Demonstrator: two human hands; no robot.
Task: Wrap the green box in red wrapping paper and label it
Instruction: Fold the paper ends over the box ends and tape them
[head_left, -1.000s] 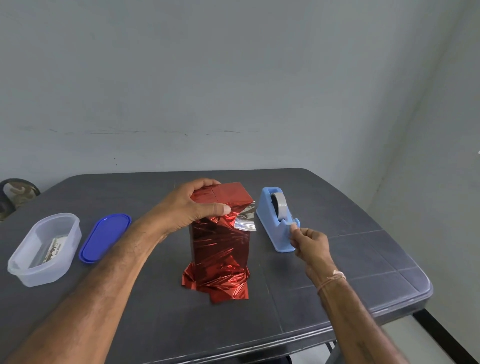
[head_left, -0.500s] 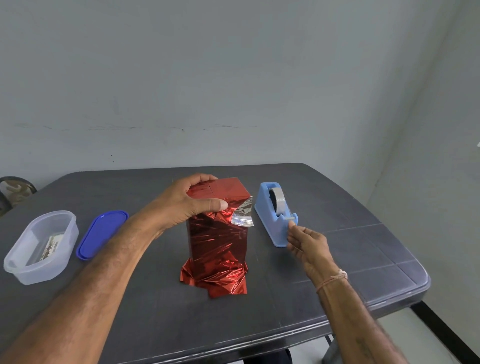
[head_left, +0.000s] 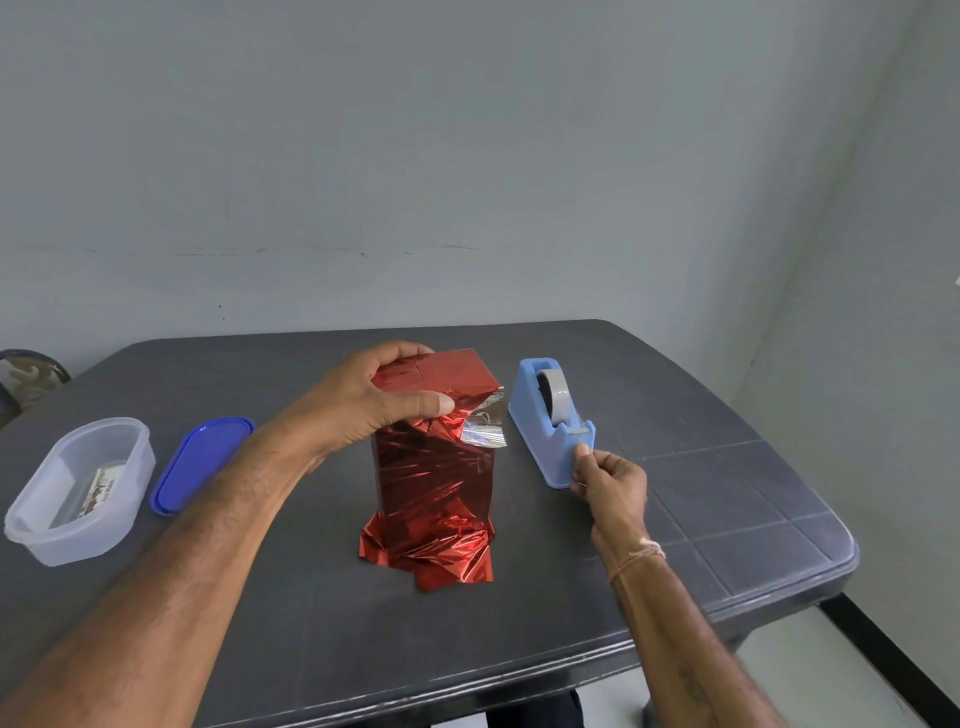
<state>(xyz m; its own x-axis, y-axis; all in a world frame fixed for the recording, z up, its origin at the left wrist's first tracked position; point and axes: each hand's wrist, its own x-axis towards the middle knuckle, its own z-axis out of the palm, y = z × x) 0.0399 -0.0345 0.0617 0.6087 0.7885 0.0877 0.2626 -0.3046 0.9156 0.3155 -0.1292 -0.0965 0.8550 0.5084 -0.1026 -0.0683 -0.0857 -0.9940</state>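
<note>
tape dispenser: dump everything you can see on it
The tape dispenser is a light-blue, plastic-looking desk type with a wedge-shaped base. It stands upright on the dark table, right of the red-wrapped box and apart from it. A grey tape roll sits on edge in its slot, feeding to the cutter at the near end. The right hand pinches the tape end just below that cutter, in front of the base's near face.
</note>
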